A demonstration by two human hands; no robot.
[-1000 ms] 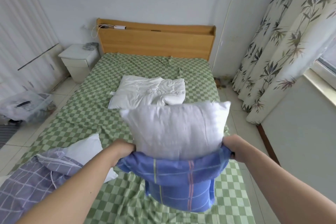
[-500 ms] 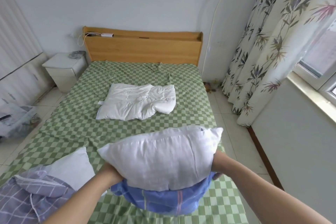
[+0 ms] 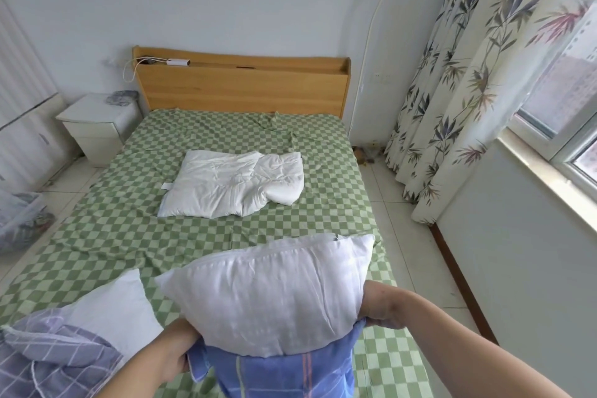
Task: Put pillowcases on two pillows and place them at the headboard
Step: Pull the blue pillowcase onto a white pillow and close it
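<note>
Head view: our left hand [image 3: 176, 354] and right hand [image 3: 382, 310] each pinch the blue pillowcase [image 3: 284, 371] mouth, white pillow [image 3: 268, 297] mostly sticking out above the bed [image 3: 106, 236]; uneven pulling could tip it free.

A white nightstand [image 3: 97, 126] stands left of the bed; floral curtains [image 3: 468, 74] hang right

A single wide-angle head view is given, taken from the foot of the bed [image 3: 129, 236] and aimed forward and down toward the headboard [image 3: 242, 87] at 12 o'clock. The forearms are seen close at 6 o'clock; the curtain [image 3: 468, 74] is bent at 2 o'clock by lens distortion. No second view is provided.
</note>
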